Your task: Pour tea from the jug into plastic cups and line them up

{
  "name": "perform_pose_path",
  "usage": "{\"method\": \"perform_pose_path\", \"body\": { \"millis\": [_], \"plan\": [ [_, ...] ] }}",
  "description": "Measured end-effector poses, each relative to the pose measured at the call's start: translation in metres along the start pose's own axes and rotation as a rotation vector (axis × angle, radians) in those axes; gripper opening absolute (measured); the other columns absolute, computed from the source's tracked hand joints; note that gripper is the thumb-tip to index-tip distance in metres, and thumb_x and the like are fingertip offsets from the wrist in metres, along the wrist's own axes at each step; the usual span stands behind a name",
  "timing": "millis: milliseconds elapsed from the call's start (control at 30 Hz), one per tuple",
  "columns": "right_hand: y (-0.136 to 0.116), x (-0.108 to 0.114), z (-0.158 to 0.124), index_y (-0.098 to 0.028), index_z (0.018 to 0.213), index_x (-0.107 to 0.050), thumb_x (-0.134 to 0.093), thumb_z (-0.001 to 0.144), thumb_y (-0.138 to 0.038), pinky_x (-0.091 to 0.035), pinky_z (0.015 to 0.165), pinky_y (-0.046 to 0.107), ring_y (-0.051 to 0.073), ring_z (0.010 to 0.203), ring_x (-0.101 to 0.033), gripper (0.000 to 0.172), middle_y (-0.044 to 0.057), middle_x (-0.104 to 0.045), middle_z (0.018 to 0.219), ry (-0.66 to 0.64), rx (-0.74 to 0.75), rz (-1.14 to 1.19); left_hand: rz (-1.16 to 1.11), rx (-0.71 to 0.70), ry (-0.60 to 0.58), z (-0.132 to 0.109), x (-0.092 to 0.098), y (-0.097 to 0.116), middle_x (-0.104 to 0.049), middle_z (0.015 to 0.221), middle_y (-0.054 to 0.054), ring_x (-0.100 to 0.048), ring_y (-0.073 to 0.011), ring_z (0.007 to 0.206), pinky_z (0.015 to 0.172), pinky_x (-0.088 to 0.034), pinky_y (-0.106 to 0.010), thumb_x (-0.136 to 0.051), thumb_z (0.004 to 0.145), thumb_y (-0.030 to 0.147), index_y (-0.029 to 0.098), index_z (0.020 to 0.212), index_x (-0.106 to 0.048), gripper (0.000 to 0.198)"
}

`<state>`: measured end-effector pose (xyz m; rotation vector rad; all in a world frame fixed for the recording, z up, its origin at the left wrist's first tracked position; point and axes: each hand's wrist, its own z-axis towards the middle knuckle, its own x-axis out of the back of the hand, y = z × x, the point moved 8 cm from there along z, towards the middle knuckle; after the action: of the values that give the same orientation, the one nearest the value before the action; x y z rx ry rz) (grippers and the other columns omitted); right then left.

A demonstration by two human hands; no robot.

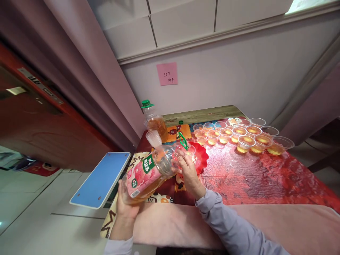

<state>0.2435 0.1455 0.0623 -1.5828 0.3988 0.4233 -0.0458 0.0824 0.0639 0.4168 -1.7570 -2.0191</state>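
Note:
My left hand cups the base of a large clear bottle with a pink label and amber liquid in it. The bottle is tipped on its side, mouth toward a red scalloped plate. My right hand grips the bottle near its neck, where a green handle sticks up. A small cup on the plate is mostly hidden behind the bottle and my fingers.
A second bottle with a green cap stands at the back left, a stack of clear cups leaning by it. Several clear cups holding amber liquid sit in rows on the red tablecloth. A blue board juts out left.

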Motion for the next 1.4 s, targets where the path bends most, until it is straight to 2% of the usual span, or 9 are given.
{"method": "perform_pose_path", "body": {
  "millis": [100,200,300,400,533,700,933,1067,1400],
  "plan": [
    [0.011,-0.005,-0.004,-0.028,0.141,-0.070,-0.074,0.089,-0.074,-0.072,0.082,0.046,0.034,0.117,-0.077,0.070,0.012,-0.075,0.139,-0.027,-0.080,0.050,-0.309,0.345,-0.039,-0.007,0.007,-0.018,-0.086,0.119,-0.010,-0.074,-0.0454,0.127,0.106,-0.060,-0.073,-0.050,0.092,0.089,0.033,0.126,-0.081,0.073],
    [0.014,-0.009,-0.007,-0.029,0.132,-0.073,-0.076,0.089,-0.072,-0.070,0.074,0.040,0.030,0.108,-0.078,0.062,0.009,-0.078,0.127,-0.049,-0.126,0.096,-0.475,0.430,-0.069,-0.012,0.011,-0.018,-0.085,0.120,-0.013,-0.072,-0.0465,0.132,0.109,-0.057,-0.073,-0.052,0.095,0.085,0.029,0.128,-0.081,0.071],
    [0.016,-0.010,-0.009,-0.026,0.121,-0.073,-0.083,0.083,-0.074,-0.067,0.071,0.034,0.026,0.101,-0.077,0.062,0.007,-0.078,0.118,-0.036,-0.169,0.159,-0.648,0.488,-0.011,-0.013,0.016,-0.016,-0.085,0.121,-0.016,-0.075,-0.0438,0.129,0.110,-0.058,-0.068,-0.055,0.103,0.069,0.023,0.137,-0.078,0.061],
    [0.019,-0.010,-0.009,-0.024,0.113,-0.073,-0.090,0.075,-0.076,-0.063,0.065,0.030,0.022,0.091,-0.075,0.066,0.005,-0.077,0.103,-0.002,-0.210,0.225,-0.709,0.505,0.079,-0.014,0.020,-0.011,-0.084,0.125,-0.016,-0.079,-0.0389,0.122,0.107,-0.062,-0.060,-0.055,0.107,0.057,0.021,0.146,-0.072,0.056],
    [0.025,-0.012,-0.009,-0.025,0.107,-0.072,-0.089,0.077,-0.077,-0.057,0.058,0.024,0.017,0.078,-0.071,0.063,0.001,-0.074,0.088,-0.020,-0.237,0.238,-0.698,0.467,0.105,-0.012,0.019,0.000,-0.083,0.128,-0.016,-0.080,-0.0351,0.119,0.104,-0.064,-0.052,-0.055,0.109,0.052,0.019,0.150,-0.069,0.054],
    [0.030,-0.012,-0.006,-0.025,0.115,-0.073,-0.086,0.078,-0.080,-0.061,0.063,0.028,0.020,0.084,-0.077,0.068,0.005,-0.081,0.101,-0.042,-0.219,0.271,-0.701,0.529,0.090,-0.013,0.013,0.002,-0.084,0.127,-0.013,-0.081,-0.0338,0.118,0.105,-0.064,-0.051,-0.053,0.110,0.049,0.026,0.150,-0.069,0.049],
    [0.032,-0.013,-0.004,-0.025,0.119,-0.074,-0.085,0.080,-0.081,-0.069,0.077,0.037,0.025,0.095,-0.082,0.070,0.008,-0.085,0.112,-0.066,-0.240,0.301,-0.614,0.503,0.134,-0.013,0.008,0.019,-0.085,0.121,-0.014,-0.084,-0.0319,0.103,0.095,-0.068,-0.050,-0.052,0.110,0.047,0.021,0.150,-0.068,0.050],
    [0.032,-0.015,-0.004,-0.027,0.121,-0.077,-0.087,0.077,-0.081,-0.070,0.082,0.039,0.026,0.103,-0.082,0.070,0.007,-0.084,0.119,-0.064,-0.242,0.327,-0.552,0.505,0.125,-0.016,0.005,0.032,-0.087,0.112,-0.012,-0.085,-0.0285,0.092,0.085,-0.070,-0.043,-0.047,0.111,0.045,0.020,0.138,-0.075,0.046],
    [0.031,-0.016,-0.002,-0.025,0.124,-0.078,-0.083,0.086,-0.076,-0.070,0.081,0.037,0.026,0.101,-0.084,0.064,0.010,-0.085,0.123,-0.114,-0.278,0.297,-0.459,0.549,0.281,-0.026,0.000,0.058,-0.087,0.095,-0.007,-0.084,-0.0240,0.078,0.082,-0.071,-0.038,-0.061,0.103,0.028,0.018,0.127,-0.078,0.030]
  ]
}}
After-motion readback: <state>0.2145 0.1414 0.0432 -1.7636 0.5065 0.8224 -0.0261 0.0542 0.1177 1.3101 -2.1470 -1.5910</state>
